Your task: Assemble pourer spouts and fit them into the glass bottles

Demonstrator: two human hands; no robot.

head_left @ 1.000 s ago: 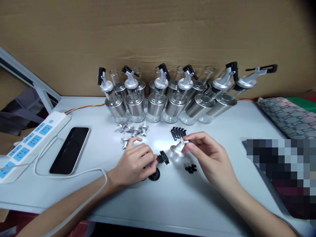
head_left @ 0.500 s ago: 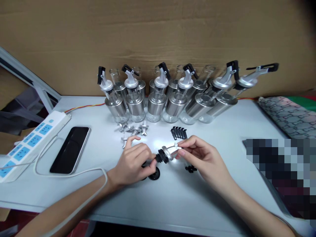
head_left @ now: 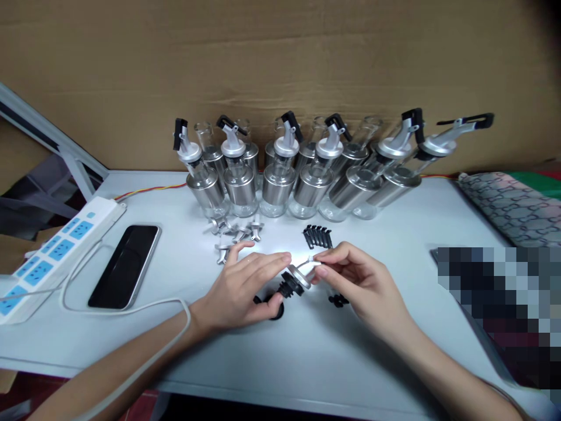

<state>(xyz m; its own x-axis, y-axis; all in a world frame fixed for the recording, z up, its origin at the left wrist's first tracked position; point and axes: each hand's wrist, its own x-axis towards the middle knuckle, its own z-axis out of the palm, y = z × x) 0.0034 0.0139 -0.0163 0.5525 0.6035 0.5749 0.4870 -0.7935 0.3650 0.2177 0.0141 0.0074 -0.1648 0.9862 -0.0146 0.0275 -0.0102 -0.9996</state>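
Note:
Between my hands is a silver bottle pourer (head_left: 298,276) with a black ribbed stopper pointing left and down. My right hand (head_left: 359,280) pinches the pourer by its silver spout, between thumb and fingertips. My left hand (head_left: 245,286) is open around the stopper end, index finger stretched above it and thumb close to its tip; whether the thumb touches cannot be made out. Black round parts (head_left: 277,308) lie partly hidden under my left hand. Several loose silver spout pieces (head_left: 240,233) lie beyond it. Beyond my right hand are several black levers (head_left: 318,236), and small black pieces (head_left: 337,300) lie beneath it.
Glass bottles with metal sleeves (head_left: 279,182) stand in rows at the back, the front ones topped with pourers. A phone (head_left: 125,266) and a white power strip (head_left: 56,251) lie at left. A white cable (head_left: 131,311) crosses my left forearm. A patterned item (head_left: 512,204) sits at right.
My left hand has released the black stopper; its index finger has straightened and its thumb has moved away from the fingers. The pourer has tilted slightly in my right hand.

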